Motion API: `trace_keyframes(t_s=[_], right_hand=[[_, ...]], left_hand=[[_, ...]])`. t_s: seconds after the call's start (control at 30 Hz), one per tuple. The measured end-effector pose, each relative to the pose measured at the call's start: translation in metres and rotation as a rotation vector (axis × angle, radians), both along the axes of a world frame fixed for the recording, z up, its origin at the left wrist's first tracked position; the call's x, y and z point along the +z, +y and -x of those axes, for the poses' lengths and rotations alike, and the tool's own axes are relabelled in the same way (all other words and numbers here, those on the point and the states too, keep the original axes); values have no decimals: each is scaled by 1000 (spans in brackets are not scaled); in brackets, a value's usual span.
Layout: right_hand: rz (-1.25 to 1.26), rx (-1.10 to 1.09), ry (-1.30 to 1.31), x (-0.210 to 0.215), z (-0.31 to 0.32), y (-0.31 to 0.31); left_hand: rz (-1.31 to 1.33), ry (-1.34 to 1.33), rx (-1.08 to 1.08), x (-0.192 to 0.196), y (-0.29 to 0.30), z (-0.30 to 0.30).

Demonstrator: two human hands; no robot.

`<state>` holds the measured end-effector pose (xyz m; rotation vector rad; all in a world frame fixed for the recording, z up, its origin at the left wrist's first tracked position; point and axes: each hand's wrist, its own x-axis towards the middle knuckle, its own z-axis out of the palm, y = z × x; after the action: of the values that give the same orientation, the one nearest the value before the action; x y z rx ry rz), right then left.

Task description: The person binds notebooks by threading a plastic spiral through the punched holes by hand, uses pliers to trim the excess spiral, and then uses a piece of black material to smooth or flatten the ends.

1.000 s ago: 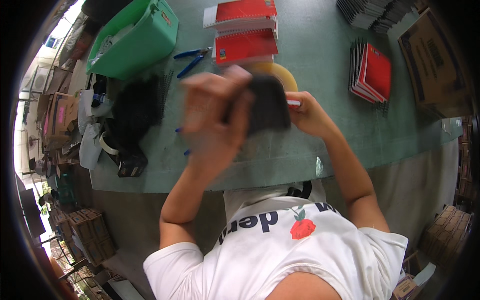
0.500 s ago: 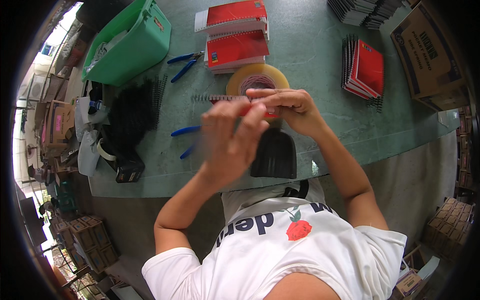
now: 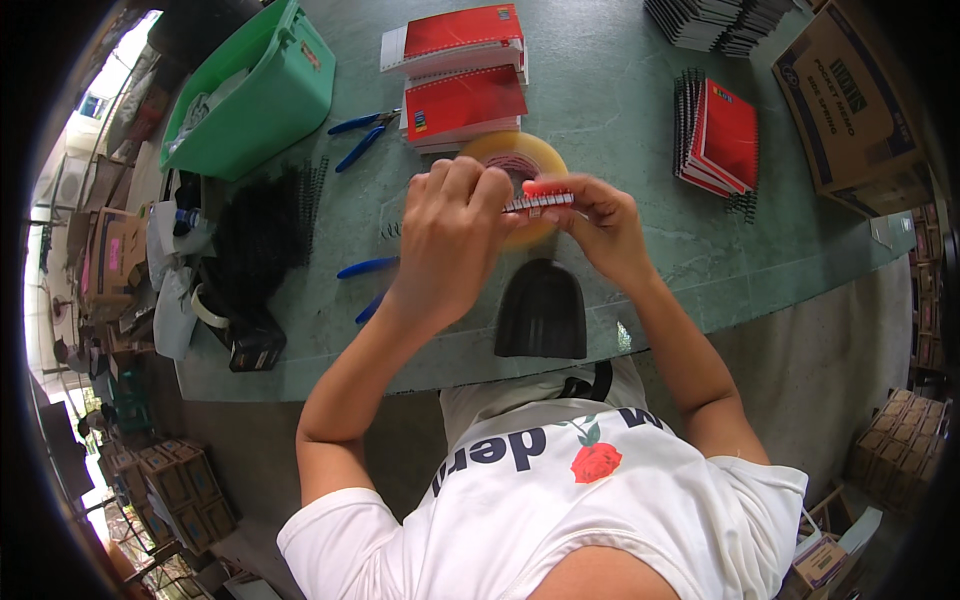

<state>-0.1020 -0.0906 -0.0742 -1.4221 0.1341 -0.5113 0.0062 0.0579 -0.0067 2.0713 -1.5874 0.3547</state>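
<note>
Between my two hands is a small red notebook, its hole-punched edge turned up. My right hand is closed on its right end, thumb and fingers on opposite sides. My left hand has its fingers bent together over the left end, covering most of it. A thin black spiral coil pokes out on the left of that hand. Behind the hands lies a roll of yellowish tape. Blue-handled pliers lie partly under my left wrist. A black scoop-shaped piece rests near the table edge.
Red notebooks are stacked at the back, beside other blue-handled pliers. A green bin and a heap of black coils stand left. Coil-bound red notebooks and a cardboard box are on the right.
My left hand has turned and closed over the notebook's left end. The notebook has tipped, bringing its punched edge into sight, and my right fingers have curled around it.
</note>
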Motion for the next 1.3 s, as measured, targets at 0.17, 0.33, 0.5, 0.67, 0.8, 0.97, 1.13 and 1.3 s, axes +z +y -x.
trace_keyframes(t_s=[0.17, 0.33, 0.5, 0.67, 0.8, 0.97, 1.13, 1.3], right_hand=[[221, -54, 86, -4, 4, -5], [335, -118, 100, -10, 5, -9], [434, -141, 164, -10, 5, -12], [608, -226, 83, 1, 6, -4], [689, -255, 4, 4, 4, -4], [629, -171, 42, 13, 7, -3], [530, -414, 22, 5, 12, -30], [297, -489, 75, 20, 24, -24]], left_hand=[[-53, 173, -116, -3, -12, -4], [63, 172, -241, -4, -31, 4], [33, 215, -284, -8, -38, 4], [57, 235, -237, -6, -36, 8], [76, 289, -244, -8, -37, 10], [70, 189, -224, 4, -31, 6], [-110, 233, -2, 15, -8, -16], [42, 405, 32, 12, -24, -3]])
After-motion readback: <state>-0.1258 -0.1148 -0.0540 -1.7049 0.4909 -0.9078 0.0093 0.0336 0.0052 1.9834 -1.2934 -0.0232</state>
